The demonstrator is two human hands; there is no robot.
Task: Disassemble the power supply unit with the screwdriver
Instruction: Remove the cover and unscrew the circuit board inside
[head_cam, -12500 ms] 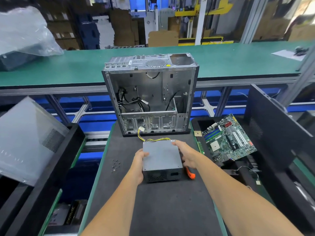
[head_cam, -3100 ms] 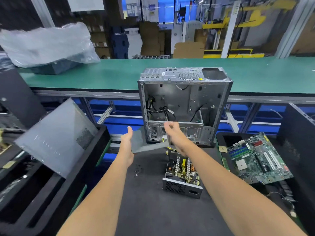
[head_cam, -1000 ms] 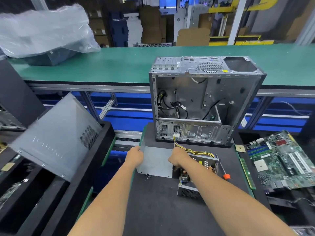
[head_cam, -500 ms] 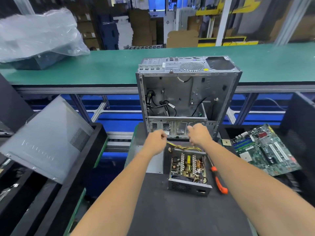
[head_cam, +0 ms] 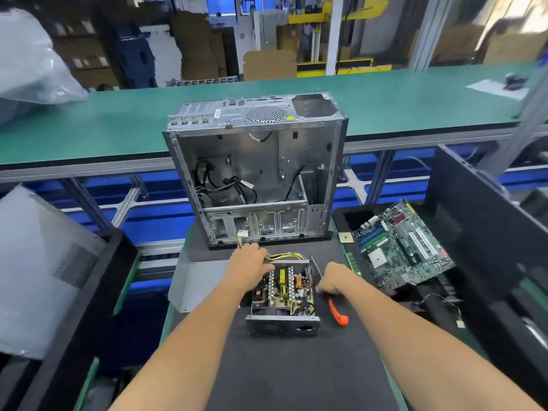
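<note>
The power supply unit (head_cam: 283,323) lies open-topped on the black mat (head_cam: 296,375), its circuit board and yellow cables (head_cam: 286,256) exposed. My left hand (head_cam: 247,264) grips the unit's far left corner, fingers lying along its rear wall. The removed grey cover (head_cam: 197,281) lies flat to the left of the unit. An orange-handled screwdriver (head_cam: 338,315) lies just right of the unit, shaft pointing away from me. My right hand (head_cam: 333,280) is down on it, fingers curled over where shaft meets handle.
An empty computer case (head_cam: 255,173) stands open right behind the unit. A motherboard (head_cam: 400,250) lies in a black tray at the right, beside a dark panel (head_cam: 480,221). A grey side panel (head_cam: 38,262) leans in a black bin at the left.
Both hands have come back from the case. The left has settled on the unit's far corner. The right has dropped onto the screwdriver, which lay untouched before.
</note>
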